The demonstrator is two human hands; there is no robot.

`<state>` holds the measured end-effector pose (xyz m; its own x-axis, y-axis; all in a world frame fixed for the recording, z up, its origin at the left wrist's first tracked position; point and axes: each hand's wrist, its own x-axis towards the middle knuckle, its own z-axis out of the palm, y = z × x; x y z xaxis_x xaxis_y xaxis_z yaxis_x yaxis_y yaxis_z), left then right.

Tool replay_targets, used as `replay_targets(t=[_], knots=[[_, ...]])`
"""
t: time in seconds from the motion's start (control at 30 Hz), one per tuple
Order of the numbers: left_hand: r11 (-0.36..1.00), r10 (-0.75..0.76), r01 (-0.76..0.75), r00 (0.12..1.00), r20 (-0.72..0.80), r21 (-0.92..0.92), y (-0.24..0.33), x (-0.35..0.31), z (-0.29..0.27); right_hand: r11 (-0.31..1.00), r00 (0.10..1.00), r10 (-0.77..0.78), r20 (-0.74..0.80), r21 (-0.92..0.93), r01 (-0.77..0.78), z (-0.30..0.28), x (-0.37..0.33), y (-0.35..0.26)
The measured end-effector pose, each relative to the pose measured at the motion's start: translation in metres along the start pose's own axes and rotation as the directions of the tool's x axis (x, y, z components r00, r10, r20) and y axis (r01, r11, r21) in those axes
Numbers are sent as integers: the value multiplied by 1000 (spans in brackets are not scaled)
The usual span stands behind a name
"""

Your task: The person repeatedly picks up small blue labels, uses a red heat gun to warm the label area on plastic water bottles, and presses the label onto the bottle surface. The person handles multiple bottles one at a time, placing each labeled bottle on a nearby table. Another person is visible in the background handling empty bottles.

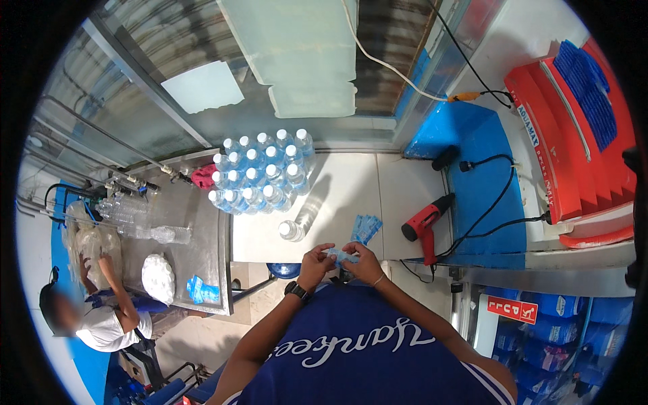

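Between my fingertips, just over the front edge of the white counter (260, 237), is a small light-blue plastic label sleeve (343, 256). My left hand (316, 264) pinches its left side. On its other side my right hand (365, 263) has thumb and fingers closed on it. Right behind my hands lies a stack of blue labels (366, 228). A clear bottle with a white cap (291, 231), without a label, stands alone to the left of them. Farther back, several capped bottles with blue labels (260, 172) stand packed in rows.
A red heat gun (427, 228) lies at the right, its black cord running to the wall. A steel table (192, 253) at the left bears a bag of white caps (158, 278), blue labels (202, 290) and clear bottles (131, 214). Beside it another person (111, 317) handles a plastic bag.
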<state>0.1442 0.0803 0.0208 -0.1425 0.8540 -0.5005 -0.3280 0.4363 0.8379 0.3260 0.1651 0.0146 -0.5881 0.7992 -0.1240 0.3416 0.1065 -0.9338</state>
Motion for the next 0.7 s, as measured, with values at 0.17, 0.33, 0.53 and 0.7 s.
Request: replay_targets(t=[0.17, 0.33, 0.53, 0.7], knots=[[934, 192, -157, 978, -81, 321, 7, -11, 0, 977, 944, 146, 294, 108, -184, -15, 14, -9], [886, 253, -159, 953, -168, 435, 10, -21, -5, 963, 903, 128, 410, 165, -212, -14, 27, -5], [853, 251, -147, 956, -148, 501, 9, -38, -14, 968, 869, 212, 448, 25, -249, 0, 24, -5], [816, 383, -256, 911, -154, 518, 5, -46, -27, 901, 805, 219, 551, 202, -383, 10, 26, -2]])
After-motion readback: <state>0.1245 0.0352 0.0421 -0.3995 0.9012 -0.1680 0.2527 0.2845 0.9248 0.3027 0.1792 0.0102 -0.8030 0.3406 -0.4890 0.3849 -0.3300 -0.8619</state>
